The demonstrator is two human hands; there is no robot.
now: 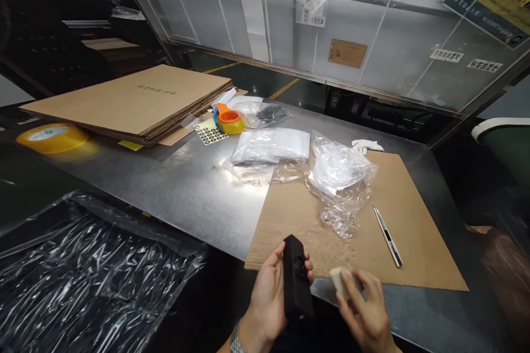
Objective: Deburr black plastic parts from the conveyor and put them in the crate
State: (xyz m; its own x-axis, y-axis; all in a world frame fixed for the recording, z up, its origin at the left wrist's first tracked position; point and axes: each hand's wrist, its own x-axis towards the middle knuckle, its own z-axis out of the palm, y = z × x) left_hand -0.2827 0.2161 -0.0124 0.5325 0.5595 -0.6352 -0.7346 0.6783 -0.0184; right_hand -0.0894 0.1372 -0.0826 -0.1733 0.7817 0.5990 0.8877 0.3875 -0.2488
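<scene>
My left hand is wrapped round a long black box-shaped part, held tilted at the table's front edge. Small details show on the part's right side, too dark to make out. To the right of it, my right hand pinches a small cream-coloured pad or folded cloth, a little blurred and apart from the black part. Beyond the hands lies a flat cardboard sheet. On the sheet are a utility knife and a crumpled clear plastic bag with white material inside.
A white pack in clear plastic lies mid-table. Behind it stand an orange tape dispenser and a sticker sheet. Stacked cardboard and a yellow tape roll sit left. Black plastic sheeting fills the lower left.
</scene>
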